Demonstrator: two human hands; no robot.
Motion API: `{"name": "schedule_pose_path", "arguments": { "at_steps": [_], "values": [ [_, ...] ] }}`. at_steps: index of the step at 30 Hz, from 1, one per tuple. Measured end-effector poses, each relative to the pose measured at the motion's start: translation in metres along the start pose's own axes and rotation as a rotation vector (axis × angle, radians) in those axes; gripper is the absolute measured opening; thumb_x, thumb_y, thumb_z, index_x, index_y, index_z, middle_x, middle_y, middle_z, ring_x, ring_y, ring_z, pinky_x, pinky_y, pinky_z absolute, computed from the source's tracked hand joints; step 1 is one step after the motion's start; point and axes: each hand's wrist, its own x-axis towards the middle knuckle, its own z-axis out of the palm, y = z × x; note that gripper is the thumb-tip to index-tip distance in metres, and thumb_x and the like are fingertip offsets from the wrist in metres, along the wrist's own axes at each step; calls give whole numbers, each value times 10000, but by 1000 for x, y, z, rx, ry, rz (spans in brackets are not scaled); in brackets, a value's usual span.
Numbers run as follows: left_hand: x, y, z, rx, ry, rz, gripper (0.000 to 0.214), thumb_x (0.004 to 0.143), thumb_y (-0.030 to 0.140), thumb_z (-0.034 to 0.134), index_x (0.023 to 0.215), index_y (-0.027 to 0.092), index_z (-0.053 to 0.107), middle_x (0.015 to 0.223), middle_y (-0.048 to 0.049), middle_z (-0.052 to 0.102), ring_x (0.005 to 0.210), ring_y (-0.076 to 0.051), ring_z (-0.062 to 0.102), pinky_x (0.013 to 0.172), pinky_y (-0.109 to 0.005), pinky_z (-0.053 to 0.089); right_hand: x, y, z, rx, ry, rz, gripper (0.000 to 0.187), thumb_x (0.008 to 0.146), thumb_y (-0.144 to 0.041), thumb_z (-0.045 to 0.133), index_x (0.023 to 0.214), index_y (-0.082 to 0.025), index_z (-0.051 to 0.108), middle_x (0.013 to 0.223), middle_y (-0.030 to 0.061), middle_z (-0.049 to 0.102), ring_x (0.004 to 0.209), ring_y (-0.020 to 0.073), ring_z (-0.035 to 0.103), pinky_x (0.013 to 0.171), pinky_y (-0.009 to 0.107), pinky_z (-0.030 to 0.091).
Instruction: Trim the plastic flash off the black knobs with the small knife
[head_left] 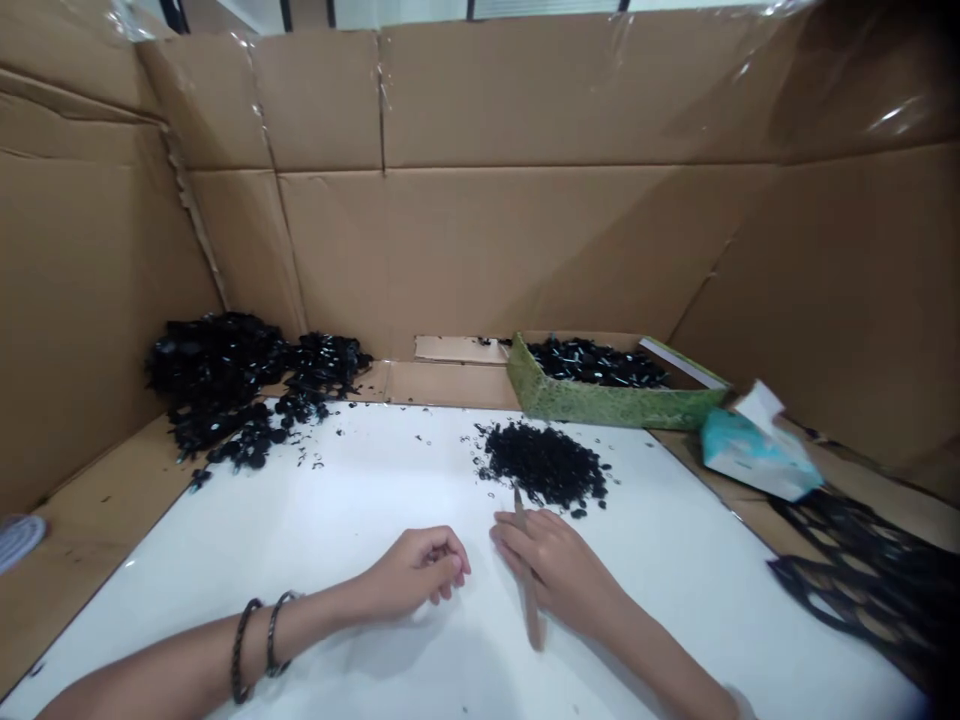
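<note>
My right hand (551,565) rests on the white sheet (360,520) and grips a thin wooden stick (531,610), whose tip points at a small heap of tiny black pieces (544,465). My left hand (420,572) lies beside it with fingers curled in a loose fist; whether it holds anything is hidden. Two dark bracelets (259,640) ring my left wrist.
A large pile of black parts (232,385) sits at the back left. A green box (600,400) holding more black pieces stands behind the heap. A tissue pack (754,455) and black netted strips (862,580) lie at the right. Cardboard walls (480,230) enclose the work area.
</note>
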Motion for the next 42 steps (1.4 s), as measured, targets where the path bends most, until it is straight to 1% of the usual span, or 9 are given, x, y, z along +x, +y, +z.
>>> {"name": "schedule_pose_path", "arguments": {
  "at_steps": [4,9,13,16,18,22,27,32,42],
  "values": [
    [20,5,-22,-48,136,-71,284,757,422,534,804,142,556,709,-36,570,525,-123,543,448,-244,427,-3,3,1,3,19,-2,253,886,-210,395,1021,-230,608,1100,85,641,913,236,610,748,362,470],
    [36,39,-93,122,535,-12,232,847,344,465,909,136,550,820,-39,587,598,-89,570,493,-196,441,-5,12,11,-2,41,-41,250,882,-221,409,1028,-224,613,1114,81,640,889,233,621,728,365,493],
    [22,74,-159,365,807,-28,281,897,352,462,1054,130,535,934,-51,602,708,-123,591,598,-269,503,-3,12,9,-14,14,-51,254,898,-216,391,1029,-225,608,1119,68,638,928,243,609,762,389,488],
    [4,87,-197,605,894,-165,261,882,303,507,1075,130,543,1008,-65,599,819,-158,601,697,-331,520,-2,8,6,-33,0,-45,258,899,-199,378,1000,-210,615,1098,76,644,906,241,611,756,387,492],
    [-6,87,-212,767,907,-310,243,868,280,534,1061,135,560,1050,-70,594,892,-180,595,759,-368,512,-1,7,5,-50,11,-51,261,894,-188,375,982,-197,620,1080,87,649,882,242,615,740,387,498],
    [-9,74,-223,1041,916,-583,268,855,277,553,1089,145,557,1122,-81,573,996,-216,569,836,-423,483,-1,8,7,-64,45,-73,266,888,-180,371,991,-193,616,1071,88,652,873,243,620,720,390,511],
    [-4,66,-226,1265,884,-730,302,859,298,545,1119,144,542,1152,-89,561,1020,-226,559,855,-441,471,-3,10,8,-84,68,-96,255,882,-190,386,1001,-193,611,1073,91,654,902,249,623,730,393,519],
    [-6,68,-227,1382,840,-759,288,860,311,542,1090,138,556,1113,-84,581,986,-214,575,834,-424,482,-5,8,8,-90,56,-95,252,881,-191,388,1008,-188,606,1094,97,646,918,260,620,727,409,523],
    [-10,75,-219,1440,840,-678,275,855,323,546,1052,132,573,1090,-84,594,978,-213,577,830,-419,479,-5,7,6,-52,17,-71,245,890,-196,385,1019,-190,593,1107,105,637,938,251,614,758,410,516]
  ]
}}
